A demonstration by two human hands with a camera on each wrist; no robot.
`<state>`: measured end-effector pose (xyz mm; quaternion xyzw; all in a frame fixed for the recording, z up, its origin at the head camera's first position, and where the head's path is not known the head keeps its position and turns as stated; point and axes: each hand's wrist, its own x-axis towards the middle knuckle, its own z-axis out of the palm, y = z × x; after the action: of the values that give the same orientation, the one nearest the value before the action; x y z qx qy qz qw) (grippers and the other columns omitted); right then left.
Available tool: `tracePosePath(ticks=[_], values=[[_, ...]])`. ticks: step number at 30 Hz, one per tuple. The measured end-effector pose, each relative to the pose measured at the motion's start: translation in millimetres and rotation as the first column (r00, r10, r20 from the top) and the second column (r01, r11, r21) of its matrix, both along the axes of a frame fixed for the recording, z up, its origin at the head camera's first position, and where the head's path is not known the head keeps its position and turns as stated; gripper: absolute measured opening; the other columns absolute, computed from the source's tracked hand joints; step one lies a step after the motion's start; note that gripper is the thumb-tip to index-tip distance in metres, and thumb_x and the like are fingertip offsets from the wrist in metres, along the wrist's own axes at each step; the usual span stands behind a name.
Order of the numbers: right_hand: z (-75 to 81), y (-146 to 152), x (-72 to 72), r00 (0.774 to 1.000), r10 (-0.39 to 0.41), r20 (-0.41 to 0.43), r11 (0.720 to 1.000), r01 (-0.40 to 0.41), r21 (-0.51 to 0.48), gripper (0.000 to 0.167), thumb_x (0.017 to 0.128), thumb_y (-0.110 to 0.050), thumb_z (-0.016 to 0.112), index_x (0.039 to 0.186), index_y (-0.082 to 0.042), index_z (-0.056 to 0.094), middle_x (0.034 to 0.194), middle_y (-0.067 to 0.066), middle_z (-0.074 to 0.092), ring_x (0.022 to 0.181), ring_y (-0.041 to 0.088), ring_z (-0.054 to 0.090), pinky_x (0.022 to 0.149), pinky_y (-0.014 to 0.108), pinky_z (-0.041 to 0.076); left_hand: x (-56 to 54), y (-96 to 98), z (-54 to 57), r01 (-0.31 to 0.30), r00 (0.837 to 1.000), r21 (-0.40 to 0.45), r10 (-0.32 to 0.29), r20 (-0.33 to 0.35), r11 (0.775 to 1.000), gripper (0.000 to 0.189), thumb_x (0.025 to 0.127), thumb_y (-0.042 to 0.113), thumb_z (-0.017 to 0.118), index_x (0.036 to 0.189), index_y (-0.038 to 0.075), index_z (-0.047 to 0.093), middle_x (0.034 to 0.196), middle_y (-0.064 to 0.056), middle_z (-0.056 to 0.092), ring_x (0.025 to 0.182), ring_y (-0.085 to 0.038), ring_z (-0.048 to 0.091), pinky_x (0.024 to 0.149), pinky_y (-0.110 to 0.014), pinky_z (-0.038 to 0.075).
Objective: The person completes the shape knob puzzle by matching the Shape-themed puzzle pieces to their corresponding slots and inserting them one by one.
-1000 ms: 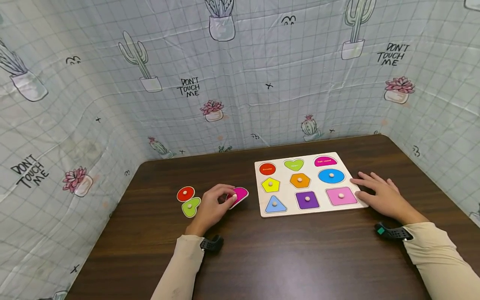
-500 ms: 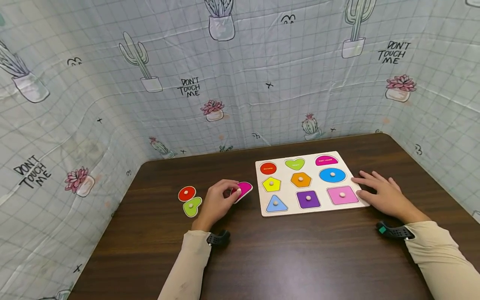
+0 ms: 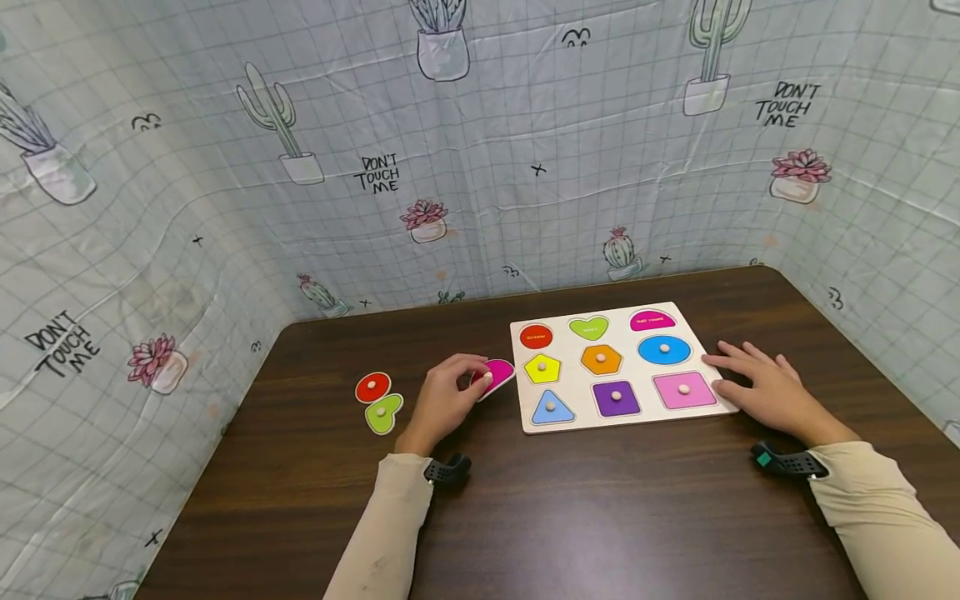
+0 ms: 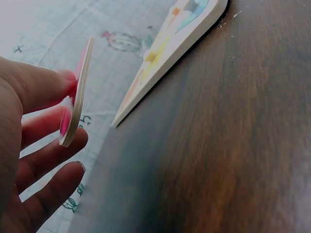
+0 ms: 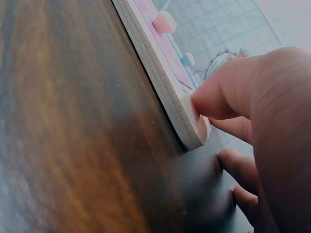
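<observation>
Just left of the board [image 3: 570,377], the left hand [image 3: 444,402] pinches the magenta half-round piece [image 3: 501,375] between thumb and finger, other fingers loosely spread. I'd go light on the grip and carry the tip clear of the board's edge. The right hand [image 3: 767,393] has fingers stretched out, thumb on the near corner, probably steadying things. Matching half-round print [image 3: 652,321] sits farther back.

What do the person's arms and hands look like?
The left sleeve and right sleeve are cream; the left wrist strap and right wrist strap are black, the right with a green square. Left hand and right hand are bare.
</observation>
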<state>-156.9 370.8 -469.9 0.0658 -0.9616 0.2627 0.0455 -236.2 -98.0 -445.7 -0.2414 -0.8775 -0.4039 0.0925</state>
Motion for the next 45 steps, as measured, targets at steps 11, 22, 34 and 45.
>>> tracePosePath(ticks=[11, 22, 34, 45], values=[[1.2, -2, 1.0, 1.000, -0.001, -0.003, 1.000, 0.001, -0.014, 0.047, 0.099, -0.026, 0.060, 0.139, -0.002, 0.056, 0.151, 0.032, 0.036, 0.141, 0.057, 0.019, 0.107, 0.076, 0.000, -3.5, 17.1, 2.6, 0.027, 0.999, -0.104, -0.030, -0.023, 0.994, 0.019, 0.093, 0.024, 0.073, 0.106, 0.011, 0.077, 0.122, -0.002, 0.069, 0.111, -0.020, 0.063, 0.093, -0.036, 0.052], [1.8, -1, -1.8, 1.000, 0.013, -0.001, 1.000, -0.013, 0.004, 0.048, 0.100, -0.027, 0.059, 0.141, -0.003, 0.055, 0.151, 0.032, 0.036, 0.142, 0.056, 0.018, 0.107, 0.076, -0.001, -5.2, 21.5, 3.5, 0.035, 0.999, -0.075, -0.037, -0.022, 0.997, 0.018, 0.093, 0.024, 0.073, 0.105, 0.011, 0.076, 0.120, -0.002, 0.069, 0.101, -0.019, 0.062, 0.083, -0.032, 0.054], [2.0, 1, 0.2, 1.000, 0.023, 0.018, 1.000, -0.023, 0.019, 0.050, 0.101, -0.029, 0.057, 0.143, -0.002, 0.053, 0.153, 0.032, 0.033, 0.143, 0.056, 0.015, 0.106, 0.076, -0.002, -5.1, 33.0, 4.4, 0.055, 0.998, -0.084, -0.057, -0.024, 0.995, 0.018, 0.094, 0.025, 0.071, 0.107, 0.013, 0.076, 0.115, -0.001, 0.069, 0.094, -0.021, 0.061, 0.080, -0.029, 0.053], [-1.1, 0, 1.7, 1.000, 0.016, 0.007, 1.000, -0.016, 0.005, 0.049, 0.101, -0.029, 0.058, 0.142, -0.003, 0.054, 0.153, 0.032, 0.033, 0.143, 0.056, 0.016, 0.107, 0.076, -0.003, -12.1, 59.6, 12.0, 0.103, 0.995, -0.065, -0.104, -0.013, 0.993, 0.014, 0.093, 0.022, 0.072, 0.102, 0.012, 0.076, 0.111, -0.002, 0.070, 0.093, -0.019, 0.061, 0.081, -0.028, 0.053]])
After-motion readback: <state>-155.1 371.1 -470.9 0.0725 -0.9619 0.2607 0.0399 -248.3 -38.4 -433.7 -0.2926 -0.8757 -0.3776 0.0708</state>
